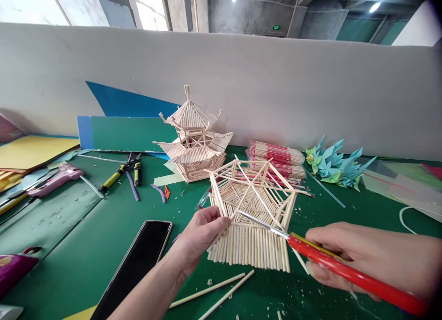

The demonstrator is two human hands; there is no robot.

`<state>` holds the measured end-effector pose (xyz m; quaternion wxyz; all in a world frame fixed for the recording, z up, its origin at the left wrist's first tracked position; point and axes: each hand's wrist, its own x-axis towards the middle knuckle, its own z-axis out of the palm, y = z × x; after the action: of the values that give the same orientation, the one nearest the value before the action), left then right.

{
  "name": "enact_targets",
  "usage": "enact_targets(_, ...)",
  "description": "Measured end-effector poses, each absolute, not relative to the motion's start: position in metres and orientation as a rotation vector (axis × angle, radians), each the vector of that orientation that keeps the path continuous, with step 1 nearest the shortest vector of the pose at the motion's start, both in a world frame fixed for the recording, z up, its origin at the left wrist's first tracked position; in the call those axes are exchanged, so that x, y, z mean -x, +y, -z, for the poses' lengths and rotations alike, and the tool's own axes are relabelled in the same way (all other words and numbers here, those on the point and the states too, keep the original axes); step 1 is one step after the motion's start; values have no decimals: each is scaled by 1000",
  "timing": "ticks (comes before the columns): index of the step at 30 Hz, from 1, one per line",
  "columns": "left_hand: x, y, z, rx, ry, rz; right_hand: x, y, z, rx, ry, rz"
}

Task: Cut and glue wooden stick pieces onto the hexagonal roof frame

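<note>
My left hand (203, 230) pinches a thin wooden stick (235, 215) between thumb and fingers, over the front left of a stick frame. My right hand (366, 255) grips a red-handled tool (321, 255) with some yellow along its handle and a slim metal end, whose exact kind I cannot make out. The metal tip points left and lies at the stick, close to my left fingertips. Beneath both is a many-sided roof model (252, 246) of glued wooden sticks, with an open frame of beams above its slatted panels.
A finished-looking stick pagoda (193, 154) stands behind, beside bundled sticks (276, 156) and blue paper leaves (336, 161). To the left lie a phone (138, 260), a pink glue gun (58, 179) and yellow-black pliers (117, 175). Loose sticks (226, 294) lie in front.
</note>
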<state>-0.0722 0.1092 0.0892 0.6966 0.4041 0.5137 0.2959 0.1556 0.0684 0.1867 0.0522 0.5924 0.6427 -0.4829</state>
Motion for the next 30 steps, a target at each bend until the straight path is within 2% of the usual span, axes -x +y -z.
enact_targets(3,72,109,-90,-902,1147,-654,-153,71,-189,-1765,1768,1602)
enact_targets(11,73,110,-87,-857,1102,-666,-170,69,-165,-1728,1812,1708)
enact_targets(30,74,110,-85,-769,1035,-654,-167,62,-157,-1688,2122,1314)
